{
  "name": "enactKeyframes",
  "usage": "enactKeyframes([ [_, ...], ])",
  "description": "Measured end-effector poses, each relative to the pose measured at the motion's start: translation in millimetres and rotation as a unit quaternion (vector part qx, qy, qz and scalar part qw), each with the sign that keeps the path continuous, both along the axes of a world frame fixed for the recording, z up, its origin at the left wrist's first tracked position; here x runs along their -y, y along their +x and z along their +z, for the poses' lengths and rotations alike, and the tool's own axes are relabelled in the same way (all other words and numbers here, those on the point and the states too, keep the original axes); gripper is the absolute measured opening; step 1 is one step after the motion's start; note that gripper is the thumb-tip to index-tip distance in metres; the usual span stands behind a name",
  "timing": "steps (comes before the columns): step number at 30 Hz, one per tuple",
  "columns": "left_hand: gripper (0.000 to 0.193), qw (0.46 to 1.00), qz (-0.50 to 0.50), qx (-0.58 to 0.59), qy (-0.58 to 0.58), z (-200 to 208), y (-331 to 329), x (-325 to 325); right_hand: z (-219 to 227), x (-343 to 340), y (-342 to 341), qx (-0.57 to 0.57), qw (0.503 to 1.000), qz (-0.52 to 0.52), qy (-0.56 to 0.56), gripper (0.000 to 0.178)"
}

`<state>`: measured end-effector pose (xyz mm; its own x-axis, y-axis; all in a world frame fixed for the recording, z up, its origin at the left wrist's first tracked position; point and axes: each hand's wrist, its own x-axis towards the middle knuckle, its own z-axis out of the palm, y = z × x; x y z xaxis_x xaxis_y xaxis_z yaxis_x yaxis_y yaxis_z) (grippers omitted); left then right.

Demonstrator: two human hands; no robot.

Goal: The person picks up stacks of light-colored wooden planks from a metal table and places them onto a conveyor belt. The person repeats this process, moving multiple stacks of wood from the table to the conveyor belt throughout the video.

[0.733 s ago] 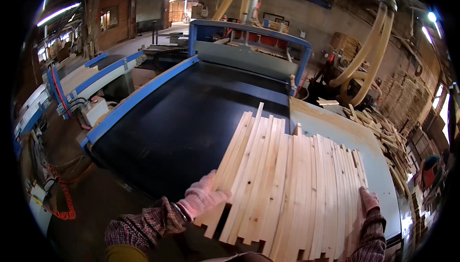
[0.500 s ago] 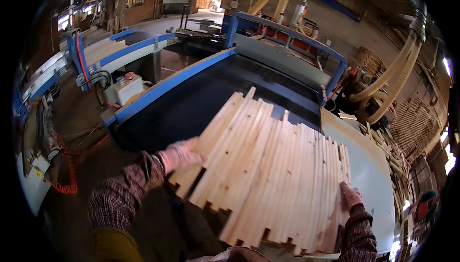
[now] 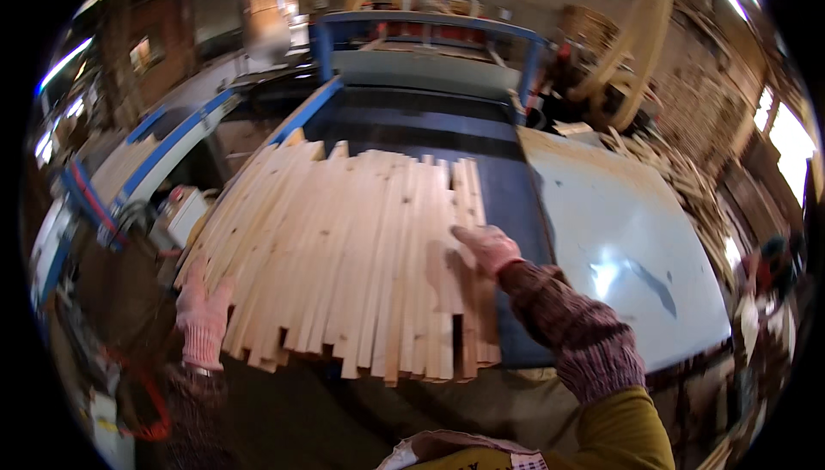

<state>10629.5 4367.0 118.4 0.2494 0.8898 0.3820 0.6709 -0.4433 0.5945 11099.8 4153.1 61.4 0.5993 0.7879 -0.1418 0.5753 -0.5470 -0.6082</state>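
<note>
A broad layer of pale wooden strips (image 3: 352,247) lies side by side, with uneven ends, on the dark conveyor belt (image 3: 507,298) of a blue-framed machine. My left hand (image 3: 204,311), in a pinkish knit glove, rests at the near left edge of the layer with its fingers spread. On the right side, my right hand (image 3: 488,248), gloved alike, reaches over the outermost strips with its fingers stretched toward the left. Its fingertips touch or hover just over the wood; I cannot tell which. Several strip ends stick out past the belt's near edge.
A pale, shiny side table (image 3: 619,255) adjoins the belt on the right. Behind it lies a heap of loose wood pieces (image 3: 679,186). The machine's blue crossbar (image 3: 430,16) spans the far end. At left stand a white control box (image 3: 182,215) and another blue-edged conveyor (image 3: 176,148).
The strips have swung from a slant to lie nearly in line with the belt, farther onto it and left of the side table. My right hand has moved forward along their right side. The view has turned right.
</note>
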Motion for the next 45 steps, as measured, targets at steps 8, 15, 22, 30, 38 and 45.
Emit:
enactKeyframes([
  [8,0.060,0.924,-0.301,0.215,-0.095,29.7,164.0,95.8,-34.0,62.0,-31.2,0.289,0.923,0.065,0.246,0.040],
  [15,0.057,0.807,-0.536,0.092,-0.230,77.0,259.9,324.0,-21.4,354.1,-81.8,-0.322,0.849,-0.262,0.327,0.059],
  [22,0.053,0.572,-0.763,-0.096,-0.287,28.2,362.4,531.9,-108.0,628.5,-169.3,-0.314,0.609,-0.600,0.413,0.037],
  [30,0.045,0.406,-0.852,-0.102,-0.316,-15.1,408.9,760.3,-160.9,766.8,-230.8,-0.366,0.284,-0.649,0.603,0.023],
  [38,0.049,0.361,-0.830,-0.168,-0.392,-72.9,505.1,872.3,-166.8,908.8,-97.8,-0.228,0.410,-0.729,0.499,0.028],
  [45,0.050,0.366,-0.745,-0.117,-0.546,-107.6,628.3,985.1,-155.8,1031.1,51.9,-0.187,0.537,-0.784,0.249,0.065],
])
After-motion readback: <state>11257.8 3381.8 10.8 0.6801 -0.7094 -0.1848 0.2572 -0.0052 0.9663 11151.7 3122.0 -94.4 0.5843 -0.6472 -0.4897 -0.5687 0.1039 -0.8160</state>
